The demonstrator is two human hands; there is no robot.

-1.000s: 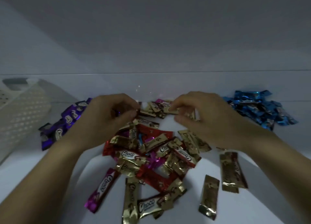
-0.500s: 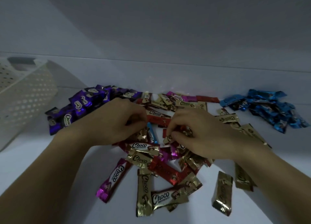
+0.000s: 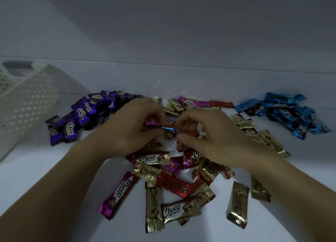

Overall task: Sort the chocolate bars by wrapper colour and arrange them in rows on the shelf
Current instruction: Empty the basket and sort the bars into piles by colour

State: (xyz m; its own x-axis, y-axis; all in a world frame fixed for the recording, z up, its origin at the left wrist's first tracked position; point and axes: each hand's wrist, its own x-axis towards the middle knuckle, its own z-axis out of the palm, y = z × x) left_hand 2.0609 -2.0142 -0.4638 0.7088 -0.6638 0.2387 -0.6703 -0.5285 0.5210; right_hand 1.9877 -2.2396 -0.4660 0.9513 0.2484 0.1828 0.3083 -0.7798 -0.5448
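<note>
By the basket (image 3: 27, 103) at the left edge of the shelf (image 3: 45, 172), the purple pile (image 3: 85, 114) lies as it did half a second back. My left hand (image 3: 131, 130) now pinches a magenta bar (image 3: 151, 123) just above the heap. The blue bar (image 3: 169, 128), which lay flat in the mixed heap (image 3: 172, 183) mid-shelf, is now lifted edge-on, pinched between finger and thumb of my right hand (image 3: 209, 140). That frees one stray, I judge, bound for the blue pile (image 3: 287, 114) at the back right corner; plenty of gold and red remains unsorted
</note>
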